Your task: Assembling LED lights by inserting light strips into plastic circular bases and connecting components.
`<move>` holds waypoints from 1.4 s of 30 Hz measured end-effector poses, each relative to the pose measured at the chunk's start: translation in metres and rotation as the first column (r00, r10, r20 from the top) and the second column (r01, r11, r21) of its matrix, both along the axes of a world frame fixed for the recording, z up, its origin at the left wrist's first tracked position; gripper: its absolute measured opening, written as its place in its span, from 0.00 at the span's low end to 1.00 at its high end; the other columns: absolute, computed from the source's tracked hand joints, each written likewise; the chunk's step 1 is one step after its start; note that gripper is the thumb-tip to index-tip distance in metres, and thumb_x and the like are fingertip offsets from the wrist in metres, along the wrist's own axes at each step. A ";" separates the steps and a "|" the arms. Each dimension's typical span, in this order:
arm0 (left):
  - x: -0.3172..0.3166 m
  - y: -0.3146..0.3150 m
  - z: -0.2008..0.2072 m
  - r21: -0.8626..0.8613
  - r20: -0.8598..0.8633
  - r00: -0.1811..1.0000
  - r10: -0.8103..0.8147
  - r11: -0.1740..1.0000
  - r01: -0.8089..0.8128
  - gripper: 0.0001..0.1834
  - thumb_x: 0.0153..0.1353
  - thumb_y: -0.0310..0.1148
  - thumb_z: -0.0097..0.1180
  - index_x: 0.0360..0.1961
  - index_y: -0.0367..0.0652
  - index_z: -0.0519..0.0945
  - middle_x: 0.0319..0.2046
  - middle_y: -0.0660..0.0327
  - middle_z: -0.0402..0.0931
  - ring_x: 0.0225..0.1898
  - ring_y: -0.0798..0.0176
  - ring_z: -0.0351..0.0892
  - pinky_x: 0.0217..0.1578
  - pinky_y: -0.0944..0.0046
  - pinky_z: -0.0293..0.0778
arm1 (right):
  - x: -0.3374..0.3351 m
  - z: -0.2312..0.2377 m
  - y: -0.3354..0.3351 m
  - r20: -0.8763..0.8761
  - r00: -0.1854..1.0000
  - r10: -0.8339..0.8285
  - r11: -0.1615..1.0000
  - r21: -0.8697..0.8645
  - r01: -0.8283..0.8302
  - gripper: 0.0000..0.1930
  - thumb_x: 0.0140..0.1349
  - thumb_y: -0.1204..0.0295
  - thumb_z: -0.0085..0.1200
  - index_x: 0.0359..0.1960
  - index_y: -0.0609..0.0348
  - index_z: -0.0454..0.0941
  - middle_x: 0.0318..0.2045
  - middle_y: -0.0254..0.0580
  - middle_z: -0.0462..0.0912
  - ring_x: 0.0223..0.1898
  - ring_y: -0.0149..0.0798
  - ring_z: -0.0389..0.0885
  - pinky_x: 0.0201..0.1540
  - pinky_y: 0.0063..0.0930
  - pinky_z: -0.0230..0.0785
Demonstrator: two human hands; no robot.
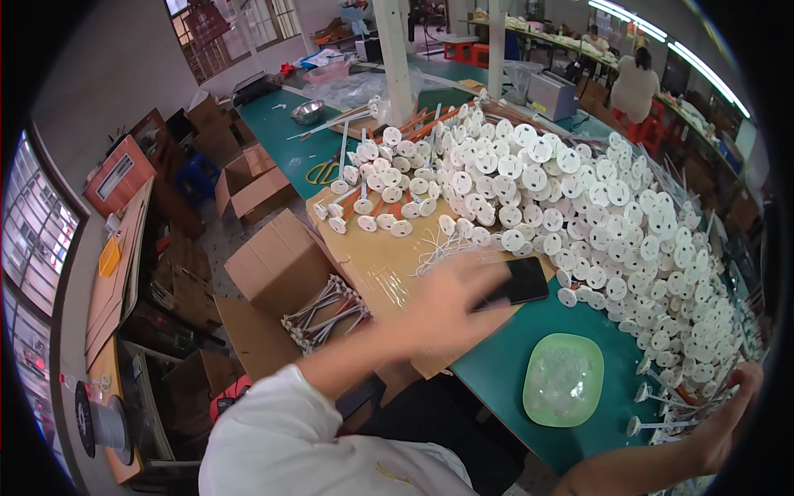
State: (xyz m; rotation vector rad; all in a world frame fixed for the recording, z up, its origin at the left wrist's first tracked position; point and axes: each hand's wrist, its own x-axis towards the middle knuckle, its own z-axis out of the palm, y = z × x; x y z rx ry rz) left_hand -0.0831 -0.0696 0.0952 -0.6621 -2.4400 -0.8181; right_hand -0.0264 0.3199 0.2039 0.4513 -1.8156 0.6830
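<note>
My left hand (455, 302), smeared by motion, passes over the tan cardboard sheet at the table's edge. A black phone (527, 281) lies right beside it, and whether the fingers touch it cannot be made out. Thin white ties (447, 248) lie just beyond. At the far right edge, my right hand (728, 417) is beside several thin rods with white disc ends (635, 426); its fingers are partly stretched upward and appear apart. Nearby is a large heap of white disc-headed rods (571, 182). A light green bowl (531, 403) with clear plastic inside stands between my hands.
An open cardboard box (273, 256) with disc-headed rods stands left of the green table (488, 364). Green-handled scissors (321, 173) and a metal bowl (308, 112) lie farther back. White posts (393, 62) rise from the table. A person (635, 87) sits in the background.
</note>
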 end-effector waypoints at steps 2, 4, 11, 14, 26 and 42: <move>0.039 0.036 -0.026 -0.023 0.093 0.990 -0.106 0.994 0.108 0.34 0.60 0.46 0.59 0.63 0.41 0.67 0.62 0.29 0.57 0.61 0.30 0.64 0.60 0.41 0.64 | 0.004 0.005 -0.007 0.001 0.999 0.048 0.998 0.028 -0.048 0.13 0.72 0.77 0.40 0.41 0.76 0.76 0.38 0.45 0.77 0.39 0.34 0.73 0.48 0.25 0.64; 0.060 0.066 -0.041 -0.053 0.163 0.975 -0.151 0.986 0.161 0.36 0.62 0.47 0.57 0.67 0.42 0.63 0.63 0.25 0.52 0.61 0.27 0.63 0.60 0.40 0.63 | 0.015 0.004 -0.026 0.050 0.994 0.093 0.994 0.054 -0.095 0.10 0.69 0.80 0.43 0.40 0.76 0.76 0.36 0.46 0.78 0.37 0.35 0.73 0.44 0.24 0.65; 0.041 0.116 -0.063 -0.096 0.222 0.933 -0.285 0.945 0.311 0.42 0.61 0.52 0.56 0.69 0.40 0.59 0.64 0.23 0.51 0.60 0.27 0.64 0.61 0.47 0.65 | 0.067 -0.003 -0.059 0.120 0.988 0.097 0.958 0.257 -0.125 0.03 0.54 0.87 0.55 0.31 0.72 0.78 0.26 0.53 0.80 0.24 0.44 0.76 0.30 0.31 0.68; 0.022 0.103 -0.059 -0.214 0.220 0.954 -0.205 0.944 0.252 0.42 0.57 0.55 0.59 0.68 0.45 0.63 0.63 0.26 0.56 0.57 0.30 0.69 0.57 0.47 0.69 | 0.073 -0.052 -0.040 0.206 0.975 -0.086 0.993 0.098 0.067 0.01 0.55 0.85 0.57 0.28 0.70 0.77 0.24 0.45 0.79 0.24 0.39 0.75 0.30 0.27 0.68; -0.046 0.147 -0.040 -0.288 0.171 0.835 -0.523 0.784 0.550 0.32 0.60 0.51 0.58 0.61 0.45 0.71 0.62 0.40 0.65 0.55 0.39 0.73 0.52 0.50 0.73 | 0.162 -0.106 0.036 0.572 0.751 -0.330 0.829 -0.205 0.520 0.05 0.58 0.79 0.60 0.32 0.68 0.78 0.26 0.36 0.81 0.28 0.25 0.78 0.33 0.20 0.69; -0.066 0.176 -0.049 0.291 0.157 0.787 -0.597 0.789 0.541 0.17 0.56 0.32 0.63 0.46 0.38 0.78 0.31 0.57 0.82 0.31 0.62 0.81 0.34 0.64 0.75 | 0.080 -0.049 0.222 0.372 0.441 -0.817 0.544 0.243 0.803 0.11 0.57 0.64 0.63 0.35 0.58 0.85 0.21 0.39 0.83 0.22 0.39 0.81 0.29 0.33 0.71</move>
